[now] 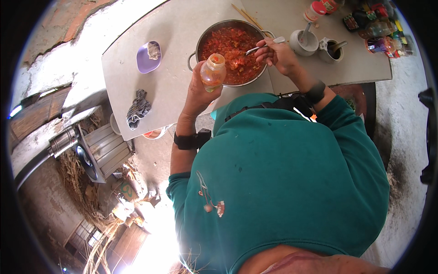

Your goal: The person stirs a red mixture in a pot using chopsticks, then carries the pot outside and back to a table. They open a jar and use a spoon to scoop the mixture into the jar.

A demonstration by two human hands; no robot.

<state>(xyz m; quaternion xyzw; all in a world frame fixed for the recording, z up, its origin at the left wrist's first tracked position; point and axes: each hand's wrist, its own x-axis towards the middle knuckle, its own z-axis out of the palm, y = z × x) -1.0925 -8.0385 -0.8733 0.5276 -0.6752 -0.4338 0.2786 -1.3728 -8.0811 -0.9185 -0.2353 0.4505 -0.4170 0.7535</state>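
My left hand point(197, 89) is closed around a clear jar point(213, 72) with an uncapped mouth, held upright at the pot's near left edge. Some reddish and greenish food shows inside the jar. In my right hand point(278, 56) is a metal spoon point(255, 49), its bowl end down in the chopped red mixture point(232, 41). That mixture fills much of a two-handled metal pot point(196, 51) on the table. Wooden chopsticks point(244, 14) lie behind the pot, partly hidden by it.
A purple dish point(145, 65) with a crumpled piece and a dark patterned cloth point(138, 109) lie left on the pale table point(119, 77). To the right are a white pot with a spoon point(304, 46), a small jar point(331, 54) and several bottles point(378, 29). A stove point(102, 147) stands lower left.
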